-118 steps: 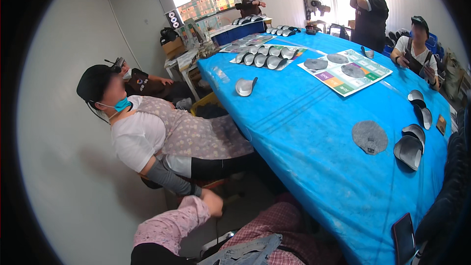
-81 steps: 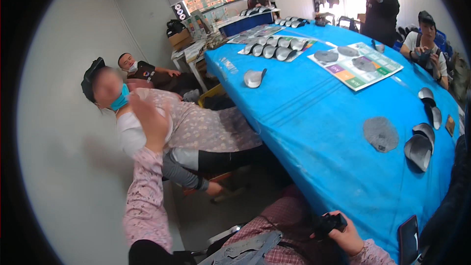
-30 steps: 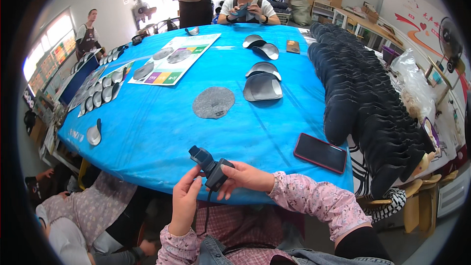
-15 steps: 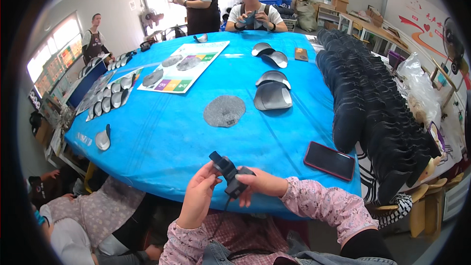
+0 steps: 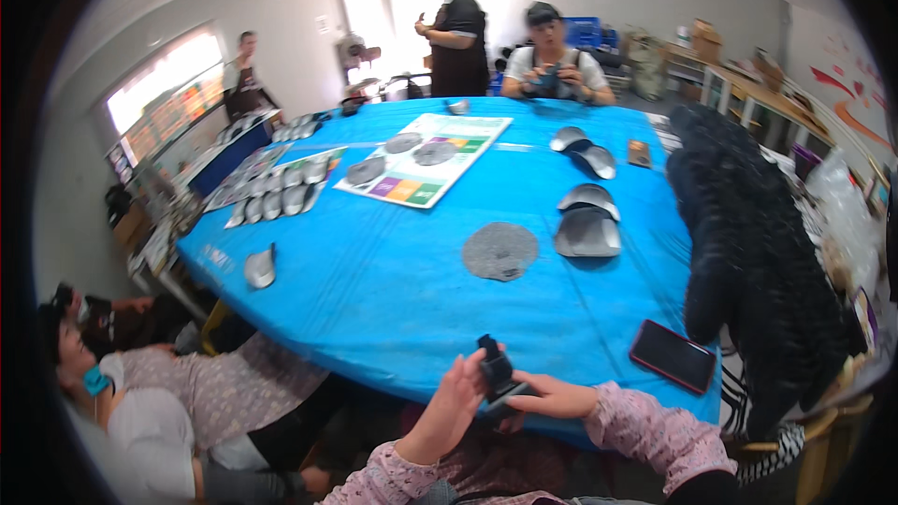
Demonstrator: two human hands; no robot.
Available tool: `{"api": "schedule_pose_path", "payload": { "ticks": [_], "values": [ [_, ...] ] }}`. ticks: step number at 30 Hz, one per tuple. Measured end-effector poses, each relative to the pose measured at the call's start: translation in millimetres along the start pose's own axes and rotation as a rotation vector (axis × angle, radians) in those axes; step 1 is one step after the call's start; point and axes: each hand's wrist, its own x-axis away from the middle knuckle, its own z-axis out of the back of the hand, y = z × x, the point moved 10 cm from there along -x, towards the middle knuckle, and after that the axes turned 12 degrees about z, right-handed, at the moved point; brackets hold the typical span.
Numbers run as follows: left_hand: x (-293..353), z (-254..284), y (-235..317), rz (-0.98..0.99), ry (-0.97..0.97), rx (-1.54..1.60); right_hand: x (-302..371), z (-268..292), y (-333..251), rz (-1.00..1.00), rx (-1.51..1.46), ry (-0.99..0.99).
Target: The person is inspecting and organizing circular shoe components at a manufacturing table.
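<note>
My right hand [image 5: 552,398] is closed around the lower block of a small black device [image 5: 496,369], whose kind I cannot make out. A narrower black clip-like part sticks up from its top. My left hand [image 5: 451,404] stands upright against the device's left side, its fingers stretched out and somewhat blurred. Both hands are over the near edge of the blue-covered table [image 5: 393,290]. Beyond them lies a grey textured disc-like pad [image 5: 500,251]. A dark phone with a red edge [image 5: 673,356] rests to the right.
Curved silvery-grey pieces [image 5: 587,232] lie on the table. A printed board [image 5: 426,161] lies farther back. Long rows of black insole-like sheets [image 5: 748,262] line the right side. A co-worker [image 5: 557,65] sits opposite; another person [image 5: 215,393] sits close at left.
The view has swung, so the table appears farther right and lower. My left fingers have gone from gripping the black device to being stretched beside it. My right hand still holds it.
</note>
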Motion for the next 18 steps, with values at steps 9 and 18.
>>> {"api": "schedule_pose_path", "payload": {
  "ticks": [9, 18],
  "values": [
    [22, 1, -17, -0.136, 0.035, -0.260, 17, 3, -65, 0.568, 0.422, 0.591],
    [-18, 32, -6, -0.030, -0.179, 0.253, -25, -5, -70, 0.446, 0.754, 0.516]
  ]
}}
